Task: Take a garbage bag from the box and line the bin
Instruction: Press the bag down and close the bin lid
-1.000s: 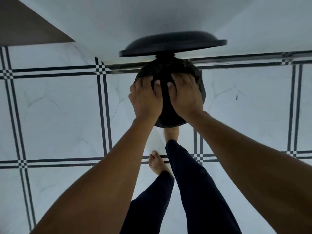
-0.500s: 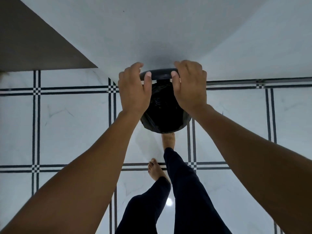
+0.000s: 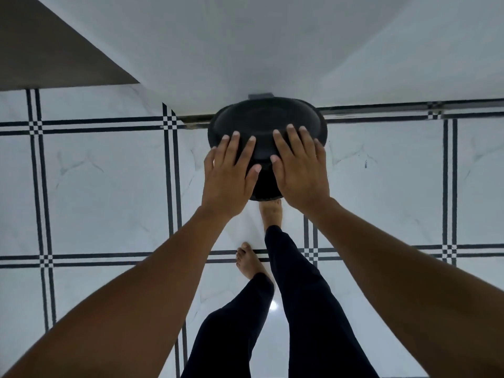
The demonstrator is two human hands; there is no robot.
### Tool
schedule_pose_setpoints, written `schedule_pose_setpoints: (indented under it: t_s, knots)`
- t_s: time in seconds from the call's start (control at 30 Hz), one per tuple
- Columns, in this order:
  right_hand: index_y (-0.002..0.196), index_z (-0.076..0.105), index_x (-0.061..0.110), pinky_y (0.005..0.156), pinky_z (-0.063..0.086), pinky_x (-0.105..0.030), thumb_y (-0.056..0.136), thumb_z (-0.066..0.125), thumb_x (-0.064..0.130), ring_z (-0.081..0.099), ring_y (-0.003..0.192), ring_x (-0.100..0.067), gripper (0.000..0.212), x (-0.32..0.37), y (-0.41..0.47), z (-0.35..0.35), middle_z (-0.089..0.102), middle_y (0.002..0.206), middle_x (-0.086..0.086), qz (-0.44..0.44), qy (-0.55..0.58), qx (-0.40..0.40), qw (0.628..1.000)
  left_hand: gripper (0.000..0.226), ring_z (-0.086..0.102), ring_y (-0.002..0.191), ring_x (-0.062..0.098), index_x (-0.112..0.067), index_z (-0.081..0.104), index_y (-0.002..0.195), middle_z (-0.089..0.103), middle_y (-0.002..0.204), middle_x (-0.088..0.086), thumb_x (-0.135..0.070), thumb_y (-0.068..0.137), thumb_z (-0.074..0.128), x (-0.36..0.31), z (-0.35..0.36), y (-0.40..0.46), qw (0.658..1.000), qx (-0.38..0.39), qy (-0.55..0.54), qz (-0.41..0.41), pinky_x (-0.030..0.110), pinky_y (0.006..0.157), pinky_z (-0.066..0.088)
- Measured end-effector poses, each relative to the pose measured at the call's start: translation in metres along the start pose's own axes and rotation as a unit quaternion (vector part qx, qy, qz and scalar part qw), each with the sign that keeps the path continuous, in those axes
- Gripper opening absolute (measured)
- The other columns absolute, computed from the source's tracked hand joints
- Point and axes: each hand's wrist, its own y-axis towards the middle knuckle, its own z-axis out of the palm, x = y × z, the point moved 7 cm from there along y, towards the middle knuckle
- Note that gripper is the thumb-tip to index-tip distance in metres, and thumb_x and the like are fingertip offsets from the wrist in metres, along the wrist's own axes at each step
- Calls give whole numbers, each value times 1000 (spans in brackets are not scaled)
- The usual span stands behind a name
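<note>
A round black bin (image 3: 266,186) stands on the tiled floor against the white wall, seen from above. Its black lid (image 3: 266,121) lies flat over the top, so the inside and any bag are hidden. My left hand (image 3: 230,173) rests on the near left part of the lid with fingers spread. My right hand (image 3: 300,165) lies flat on the near right part, fingers also apart. Neither hand holds anything. No box of bags is in view.
A white wall (image 3: 245,50) rises right behind the bin, with a darker brown panel (image 3: 49,55) at the upper left. My bare feet (image 3: 270,214) stand just in front of the bin on white floor tiles (image 3: 109,186) with dark stripes.
The lid was raised a second ago and my hands were at the bag-covered rim. Now the lid is down and both hands lie flat and spread on it.
</note>
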Motion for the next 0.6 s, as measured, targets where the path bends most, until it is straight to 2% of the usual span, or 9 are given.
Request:
schedule_pose_setpoints:
  t_s: [0.13, 0.27, 0.33, 0.47, 0.6]
  knots:
    - [157, 34, 19, 119, 30, -54, 108, 29, 42, 27, 152, -35, 54, -12, -25, 64, 33, 164, -13, -4, -31, 76, 997, 65, 20, 159, 38, -22, 26, 165, 21, 172, 18, -51, 107, 31, 14, 68, -29, 998, 52, 44, 12, 56, 126, 25]
    - [157, 35, 18, 119, 31, -56, 107, 34, 44, 27, 152, -37, 56, -20, -42, 127, 33, 164, -15, 1, -44, 128, 991, 70, 20, 159, 40, -22, 23, 165, 21, 172, 19, -58, 104, 21, 26, 126, -36, 993, 96, 66, -6, 57, 125, 24]
    - [156, 36, 18, 119, 31, -57, 107, 36, 44, 25, 153, -38, 56, -18, -45, 143, 32, 164, -15, -1, -58, 142, 988, 70, 21, 159, 40, -22, 25, 164, 22, 172, 19, -57, 104, 22, 29, 141, -36, 990, 117, 76, -6, 57, 125, 25]
    - [158, 33, 17, 119, 28, -57, 106, 35, 44, 21, 154, -38, 58, -14, -46, 139, 29, 165, -16, 11, -58, 157, 986, 67, 18, 160, 40, -22, 24, 165, 19, 173, 19, -55, 107, 30, 28, 137, -37, 987, 134, 87, -7, 56, 125, 23]
    - [160, 27, 19, 119, 28, -56, 105, 37, 46, 20, 154, -38, 61, -1, -38, 96, 26, 166, -16, 5, -46, 164, 985, 68, 9, 161, 39, -23, 16, 167, 9, 174, 19, -53, 109, 35, 25, 87, -35, 988, 134, 77, -17, 57, 128, 18]
